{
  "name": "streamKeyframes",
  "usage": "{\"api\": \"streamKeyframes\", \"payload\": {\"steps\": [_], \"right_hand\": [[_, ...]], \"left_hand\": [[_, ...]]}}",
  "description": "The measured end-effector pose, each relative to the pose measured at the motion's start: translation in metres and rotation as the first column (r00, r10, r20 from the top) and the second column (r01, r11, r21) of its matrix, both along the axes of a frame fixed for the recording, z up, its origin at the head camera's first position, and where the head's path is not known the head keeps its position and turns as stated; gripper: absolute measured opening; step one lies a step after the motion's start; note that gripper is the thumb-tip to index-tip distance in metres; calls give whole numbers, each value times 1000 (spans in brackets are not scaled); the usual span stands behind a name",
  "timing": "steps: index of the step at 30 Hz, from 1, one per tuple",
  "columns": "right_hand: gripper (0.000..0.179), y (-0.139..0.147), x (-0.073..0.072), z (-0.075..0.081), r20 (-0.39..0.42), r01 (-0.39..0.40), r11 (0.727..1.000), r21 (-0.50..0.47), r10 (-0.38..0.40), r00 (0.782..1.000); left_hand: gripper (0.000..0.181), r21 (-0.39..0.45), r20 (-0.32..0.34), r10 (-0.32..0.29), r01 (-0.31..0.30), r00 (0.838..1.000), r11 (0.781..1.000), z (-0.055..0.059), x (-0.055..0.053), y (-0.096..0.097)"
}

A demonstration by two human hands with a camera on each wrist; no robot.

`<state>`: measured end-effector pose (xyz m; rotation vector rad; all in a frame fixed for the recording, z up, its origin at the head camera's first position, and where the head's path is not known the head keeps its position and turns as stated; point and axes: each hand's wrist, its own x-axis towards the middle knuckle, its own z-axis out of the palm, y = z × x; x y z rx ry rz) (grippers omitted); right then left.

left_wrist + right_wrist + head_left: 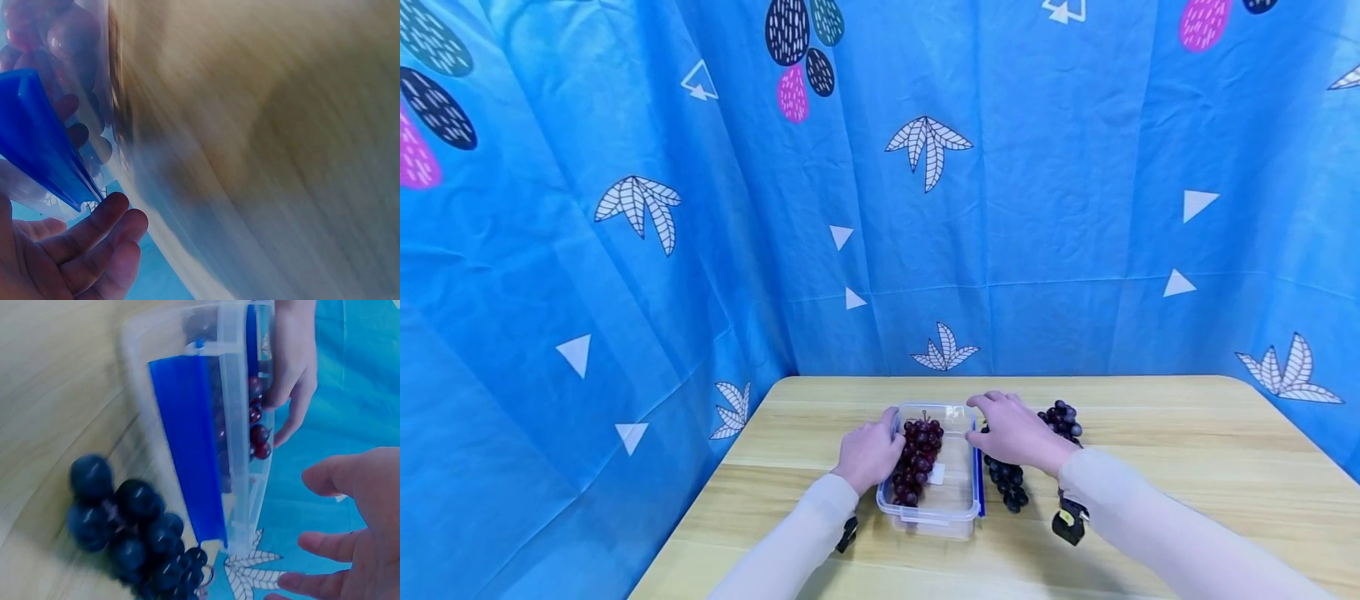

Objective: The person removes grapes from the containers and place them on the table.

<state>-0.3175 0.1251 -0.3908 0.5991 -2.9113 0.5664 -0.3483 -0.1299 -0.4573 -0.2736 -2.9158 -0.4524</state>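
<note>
A clear plastic food container with blue side latches stands lidless on the table. Dark red grapes lie in a bunch along its left side, stem toward the far end. At the left rim, my left hand holds the container, its fingertips by the blue latch flap. My right hand hovers over the right rim with fingers spread and nothing in them. Black grapes in another bunch rest on the table right of the container, partly hidden in the head view by my right hand.
The wooden table has rounded far corners. A blue patterned curtain hangs behind it and along its left side. The right latch flap hangs down the container's outer wall, close to the black grapes.
</note>
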Motion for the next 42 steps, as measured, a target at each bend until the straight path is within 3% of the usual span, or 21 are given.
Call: {"api": "streamKeyframes", "payload": {"steps": [12, 29, 36, 42], "right_hand": [[49, -29, -17, 9, 141, -98, 990, -101, 112, 984], [57, -59, -36, 13, 282, -140, 990, 1, 134, 950], [31, -68, -45, 10, 315, -124, 992, 19, 112, 942], [32, -74, -49, 3, 344, -122, 992, 26, 105, 933]], "left_hand": [[56, 1, 23, 7, -7, 1000, 1000, 2, 1, 2], [55, -23, 10, 8, -8, 1000, 1000, 2, -1, 1], [56, -33, 12, 9, -8, 1000, 999, 2, -2, 0], [56, -33, -2, 13, -14, 1000, 999, -1, -2, 1]]}}
